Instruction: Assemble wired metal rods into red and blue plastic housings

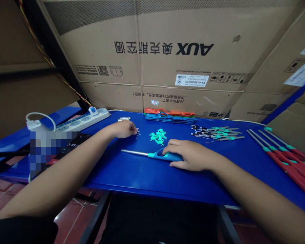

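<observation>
A long-nosed gas lighter (139, 153) lies flat on the blue table, its metal tube pointing left, with a turquoise collar and a blue handle. My right hand (190, 154) is closed over the handle and hides much of it. Farther left, my left hand (124, 129) is pinched down at a few tiny pale pieces (138, 133); whatever its fingertips hold is too small to name. Between the hands, slightly farther back, sits a heap of small turquoise plastic parts (158, 136). Short silvery tubes (124, 119) rest just behind my left hand.
Orange and blue handle shells (171, 117) are stacked at the back. Metal tubes with turquoise collars and wires (220, 133) lie to the right, beside several red lighters (289, 156). A power strip (85, 119) runs along the left; a cardboard wall (152, 74) stands behind.
</observation>
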Available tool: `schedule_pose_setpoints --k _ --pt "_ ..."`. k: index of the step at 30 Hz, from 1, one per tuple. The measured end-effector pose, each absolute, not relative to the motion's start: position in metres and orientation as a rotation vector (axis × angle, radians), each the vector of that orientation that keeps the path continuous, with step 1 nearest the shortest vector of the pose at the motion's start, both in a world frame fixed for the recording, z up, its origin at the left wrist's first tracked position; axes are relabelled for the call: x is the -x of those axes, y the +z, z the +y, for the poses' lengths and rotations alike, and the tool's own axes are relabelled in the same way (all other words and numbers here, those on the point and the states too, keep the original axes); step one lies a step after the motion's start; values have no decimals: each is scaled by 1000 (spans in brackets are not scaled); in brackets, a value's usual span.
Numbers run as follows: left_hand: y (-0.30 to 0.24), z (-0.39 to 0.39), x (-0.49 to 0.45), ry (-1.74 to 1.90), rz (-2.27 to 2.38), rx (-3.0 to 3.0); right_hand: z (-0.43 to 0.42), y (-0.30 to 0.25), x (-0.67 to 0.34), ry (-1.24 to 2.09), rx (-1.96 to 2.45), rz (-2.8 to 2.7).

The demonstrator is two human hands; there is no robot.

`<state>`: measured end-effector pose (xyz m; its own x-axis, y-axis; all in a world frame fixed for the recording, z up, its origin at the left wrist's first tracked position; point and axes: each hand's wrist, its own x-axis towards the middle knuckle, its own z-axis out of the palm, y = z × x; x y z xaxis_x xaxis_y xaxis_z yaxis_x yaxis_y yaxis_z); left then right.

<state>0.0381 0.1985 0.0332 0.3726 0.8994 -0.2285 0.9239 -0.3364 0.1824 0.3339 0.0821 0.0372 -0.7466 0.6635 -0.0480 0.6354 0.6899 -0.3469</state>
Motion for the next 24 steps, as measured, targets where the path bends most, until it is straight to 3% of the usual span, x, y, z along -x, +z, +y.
schedule_pose_setpoints --k 17,24 --pt "36 186 -51 -60 1731 -2453 84 22 -322 513 1000 -2799" --pt "35 189 -50 41 1716 -2421 86 28 -330 323 902 -2665"
